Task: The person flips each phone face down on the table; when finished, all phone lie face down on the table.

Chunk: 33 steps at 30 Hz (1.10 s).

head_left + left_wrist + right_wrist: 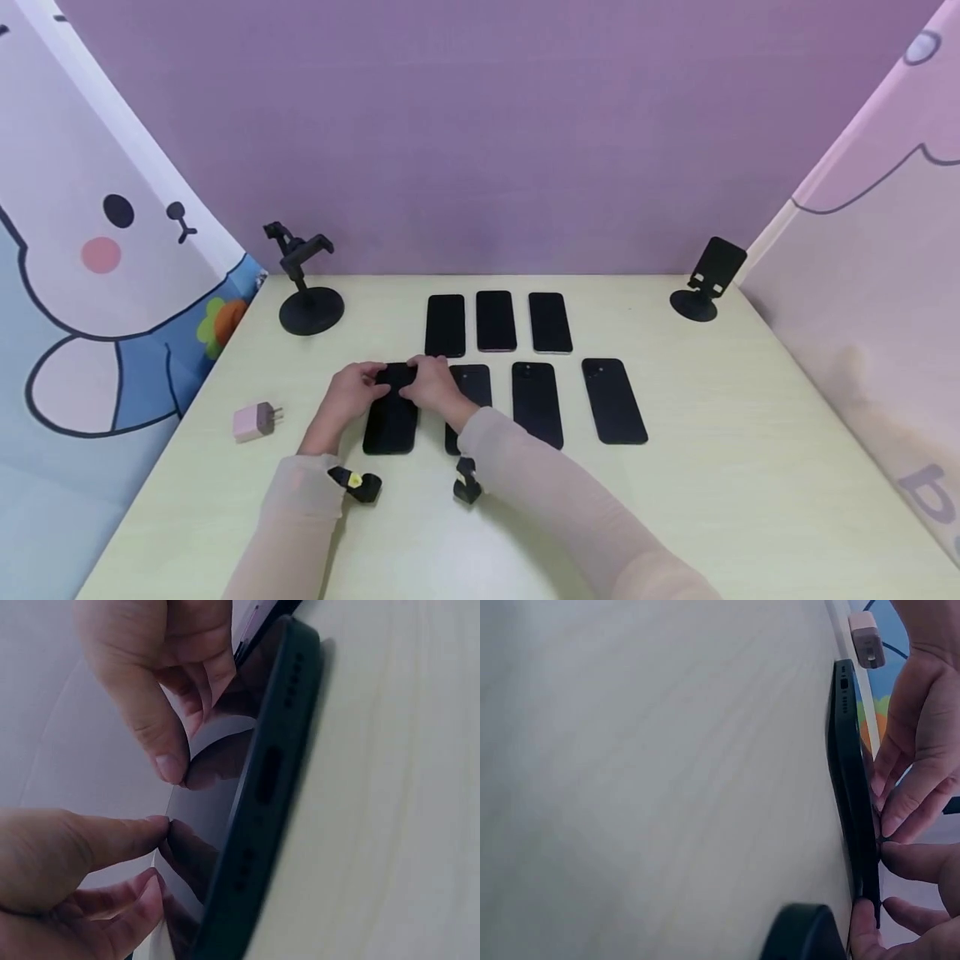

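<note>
A black smartphone lies screen up at the left end of the front row. My left hand grips its upper left part, thumb over the screen. My right hand holds the upper right part. In the left wrist view the thumb tips nearly meet above the glossy screen, and the phone's port end faces the camera. The right wrist view shows fingers of the right hand at the phone's side edge. Beside the right hand lies another dark phone, back up, partly covered by the wrist.
Two more dark phones, one partly behind my right sleeve and another, lie back up. Behind are three phones in a row. A black stand is back left, a folding holder back right, a pink charger plug left.
</note>
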Each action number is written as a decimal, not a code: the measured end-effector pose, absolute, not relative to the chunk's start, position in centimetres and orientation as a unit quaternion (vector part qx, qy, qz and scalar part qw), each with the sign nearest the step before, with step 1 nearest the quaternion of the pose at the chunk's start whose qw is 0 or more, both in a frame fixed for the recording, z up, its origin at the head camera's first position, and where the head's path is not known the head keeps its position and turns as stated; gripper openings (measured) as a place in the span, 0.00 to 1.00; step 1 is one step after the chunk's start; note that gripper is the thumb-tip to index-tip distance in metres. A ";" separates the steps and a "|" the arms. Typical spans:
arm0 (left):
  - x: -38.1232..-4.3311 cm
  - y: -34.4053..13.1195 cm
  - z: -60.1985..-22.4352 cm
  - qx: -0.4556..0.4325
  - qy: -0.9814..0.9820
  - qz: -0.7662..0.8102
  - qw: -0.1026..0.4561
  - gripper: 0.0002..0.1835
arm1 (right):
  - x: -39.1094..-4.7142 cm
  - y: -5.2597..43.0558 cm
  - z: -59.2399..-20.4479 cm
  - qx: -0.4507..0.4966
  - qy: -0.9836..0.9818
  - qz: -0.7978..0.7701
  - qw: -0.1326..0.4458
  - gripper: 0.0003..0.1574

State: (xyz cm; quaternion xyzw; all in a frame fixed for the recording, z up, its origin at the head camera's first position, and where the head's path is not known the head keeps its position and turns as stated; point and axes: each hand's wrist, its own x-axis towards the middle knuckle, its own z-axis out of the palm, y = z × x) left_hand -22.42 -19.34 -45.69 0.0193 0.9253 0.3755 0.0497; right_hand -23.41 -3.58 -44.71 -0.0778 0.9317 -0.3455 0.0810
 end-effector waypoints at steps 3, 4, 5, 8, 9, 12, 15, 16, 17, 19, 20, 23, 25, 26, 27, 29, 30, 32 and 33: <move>-22.3 -19.2 -45.6 0.014 0.925 0.377 0.049 0.22 | -23.5 -3.3 -44.8 -0.082 0.925 -0.363 0.080 0.28; -22.2 -19.1 -45.6 0.011 0.924 0.379 0.050 0.22 | -23.5 -3.2 -44.8 -0.082 0.922 -0.370 0.082 0.28; -22.2 -19.1 -45.6 0.011 0.924 0.380 0.049 0.21 | -23.5 -3.1 -44.8 -0.082 0.918 -0.378 0.082 0.28; -22.1 -18.9 -45.6 0.019 0.924 0.380 0.042 0.20 | -23.7 -2.6 -44.8 -0.075 0.906 -0.408 0.086 0.26; -22.0 -18.9 -45.6 0.022 0.924 0.380 0.038 0.20 | -23.7 -2.4 -44.8 -0.070 0.902 -0.417 0.088 0.26; -21.9 -18.8 -45.4 0.031 0.926 0.375 0.029 0.19 | -23.7 -2.1 -44.7 -0.058 0.889 -0.444 0.094 0.26; -22.0 -18.7 -45.3 0.033 0.927 0.373 0.029 0.18 | -23.8 -2.0 -44.6 -0.051 0.878 -0.466 0.098 0.25; -22.0 -18.7 -45.3 0.032 0.927 0.373 0.031 0.18 | -23.8 -1.9 -44.5 -0.048 0.874 -0.474 0.098 0.25; -22.0 -18.7 -45.3 0.032 0.927 0.373 0.034 0.18 | -23.8 -1.9 -44.5 -0.046 0.868 -0.484 0.098 0.25; -22.1 -18.7 -45.2 0.031 0.926 0.374 0.038 0.19 | -23.9 -1.8 -44.4 -0.041 0.853 -0.509 0.102 0.25; -22.1 -18.7 -45.2 0.031 0.926 0.374 0.039 0.19 | -23.9 -1.8 -44.3 -0.038 0.846 -0.522 0.104 0.25; -22.1 -18.6 -45.1 0.036 0.924 0.378 0.036 0.19 | -23.9 -1.6 -43.9 -0.033 0.825 -0.553 0.110 0.25; -22.0 -18.5 -45.0 0.040 0.923 0.382 0.032 0.19 | -23.9 -1.5 -43.7 -0.031 0.816 -0.566 0.112 0.24; -21.9 -18.5 -44.9 0.042 0.921 0.386 0.030 0.19 | -23.9 -1.4 -43.6 -0.031 0.814 -0.569 0.112 0.24; -21.9 -18.4 -44.9 0.046 0.920 0.389 0.029 0.19 | -23.9 -1.4 -43.5 -0.030 0.811 -0.573 0.113 0.24; -21.9 -18.4 -44.8 0.050 0.917 0.394 0.028 0.19 | -23.9 -1.2 -43.4 -0.032 0.806 -0.579 0.115 0.23; -21.8 -18.4 -44.8 0.052 0.916 0.397 0.028 0.19 | -23.9 -1.2 -43.3 -0.033 0.802 -0.585 0.117 0.23; -21.8 -18.4 -44.8 0.057 0.914 0.401 0.027 0.19 | -23.9 -1.1 -43.3 -0.039 0.794 -0.594 0.121 0.22; -21.9 -18.5 -44.9 0.059 0.913 0.403 0.026 0.19 | -23.8 -1.0 -43.3 -0.042 0.791 -0.598 0.122 0.22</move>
